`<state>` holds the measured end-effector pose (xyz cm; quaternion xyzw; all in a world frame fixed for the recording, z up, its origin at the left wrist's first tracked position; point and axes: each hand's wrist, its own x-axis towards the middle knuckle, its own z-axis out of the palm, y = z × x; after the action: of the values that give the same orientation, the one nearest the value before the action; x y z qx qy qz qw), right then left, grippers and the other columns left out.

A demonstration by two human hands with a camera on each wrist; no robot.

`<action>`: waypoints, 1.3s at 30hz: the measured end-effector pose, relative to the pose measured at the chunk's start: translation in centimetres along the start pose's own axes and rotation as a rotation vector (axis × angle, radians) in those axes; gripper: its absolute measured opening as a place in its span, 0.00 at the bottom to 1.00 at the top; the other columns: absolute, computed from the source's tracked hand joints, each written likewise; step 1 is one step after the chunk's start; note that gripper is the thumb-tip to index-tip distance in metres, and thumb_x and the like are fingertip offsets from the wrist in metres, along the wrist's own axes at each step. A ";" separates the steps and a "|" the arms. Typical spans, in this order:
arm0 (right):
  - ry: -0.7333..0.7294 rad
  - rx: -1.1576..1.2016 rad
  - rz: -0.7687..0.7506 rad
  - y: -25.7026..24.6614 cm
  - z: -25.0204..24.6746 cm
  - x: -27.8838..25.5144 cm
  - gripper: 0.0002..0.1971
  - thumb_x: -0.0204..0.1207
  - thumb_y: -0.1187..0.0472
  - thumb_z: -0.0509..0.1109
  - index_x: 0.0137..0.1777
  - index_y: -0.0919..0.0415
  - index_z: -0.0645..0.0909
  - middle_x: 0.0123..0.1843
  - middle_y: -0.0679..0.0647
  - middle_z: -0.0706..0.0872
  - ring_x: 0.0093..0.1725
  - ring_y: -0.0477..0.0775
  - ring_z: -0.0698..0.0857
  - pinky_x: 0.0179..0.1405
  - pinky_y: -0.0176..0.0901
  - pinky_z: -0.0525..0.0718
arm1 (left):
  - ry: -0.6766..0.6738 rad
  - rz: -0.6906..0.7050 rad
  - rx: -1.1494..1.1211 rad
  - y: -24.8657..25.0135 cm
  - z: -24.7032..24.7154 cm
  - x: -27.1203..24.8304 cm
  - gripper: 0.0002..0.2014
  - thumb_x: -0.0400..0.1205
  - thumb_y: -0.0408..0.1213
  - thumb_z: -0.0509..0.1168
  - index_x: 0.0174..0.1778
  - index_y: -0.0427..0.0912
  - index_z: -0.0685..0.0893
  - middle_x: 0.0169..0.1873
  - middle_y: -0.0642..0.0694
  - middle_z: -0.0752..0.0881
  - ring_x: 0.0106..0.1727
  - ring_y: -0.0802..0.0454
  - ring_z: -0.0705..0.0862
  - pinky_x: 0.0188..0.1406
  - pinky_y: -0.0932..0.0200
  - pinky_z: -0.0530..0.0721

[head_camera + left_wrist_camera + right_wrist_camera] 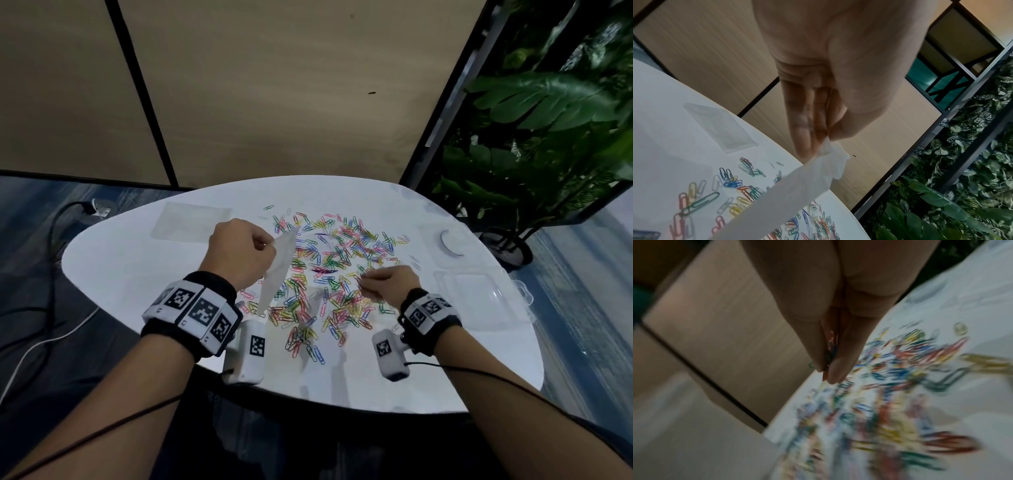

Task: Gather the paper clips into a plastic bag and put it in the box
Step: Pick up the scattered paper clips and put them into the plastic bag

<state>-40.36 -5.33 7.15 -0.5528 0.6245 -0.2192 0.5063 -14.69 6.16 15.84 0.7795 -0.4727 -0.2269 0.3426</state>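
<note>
Many coloured paper clips (pixel 329 270) lie scattered over the middle of the white table (pixel 137 274). My left hand (pixel 243 253) is raised above their left side and pinches the top edge of a clear plastic bag (pixel 279 270), which hangs down slanted; the left wrist view shows thumb and fingers pinching the bag (pixel 812 183). My right hand (pixel 383 282) is low over the right of the pile, fingers pinched on a few paper clips (pixel 830 352) in a blurred right wrist view. A clear plastic box (pixel 479 298) lies open at the table's right.
A spare flat clear bag (pixel 191 221) lies at the table's back left. A clear lid with a white curved mark (pixel 448 245) sits at the back right. Green plants (pixel 548 137) stand beyond the right edge; cables (pixel 44 308) run on the floor at left.
</note>
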 end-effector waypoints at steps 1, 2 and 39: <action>-0.038 0.150 -0.014 -1.3 -0.1 -0.6 0.04 0.69 0.70 0.80 0.43 0.69 0.90 0.41 0.65 0.92 0.37 0.58 0.91 0.52 0.49 0.89 | 0.004 -0.005 0.006 0.1 0.1 -0.1 0.07 0.80 0.34 0.72 0.47 0.40 0.96 0.41 0.43 0.94 0.36 0.44 0.92 0.51 0.46 0.94; -0.084 0.293 -0.024 -2.6 0.0 -1.2 0.05 0.70 0.72 0.79 0.45 0.71 0.89 0.44 0.68 0.91 0.40 0.59 0.91 0.51 0.48 0.90 | 0.010 -0.007 0.015 0.3 0.2 -0.1 0.07 0.80 0.35 0.72 0.48 0.40 0.96 0.42 0.43 0.95 0.35 0.46 0.90 0.52 0.46 0.94; -0.368 -0.624 -0.613 -7.9 7.4 -5.9 0.16 0.76 0.70 0.64 0.51 0.54 0.91 0.27 0.35 0.77 0.26 0.37 0.74 0.28 0.24 0.67 | -0.152 0.060 -0.020 1.0 1.8 -2.1 0.10 0.80 0.28 0.68 0.49 0.38 0.95 0.34 0.40 0.94 0.34 0.50 0.95 0.47 0.59 0.94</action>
<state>-30.92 -0.15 13.16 -0.8670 0.3684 -0.0590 0.3304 -17.47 7.15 15.45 0.7420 -0.5184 -0.2797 0.3201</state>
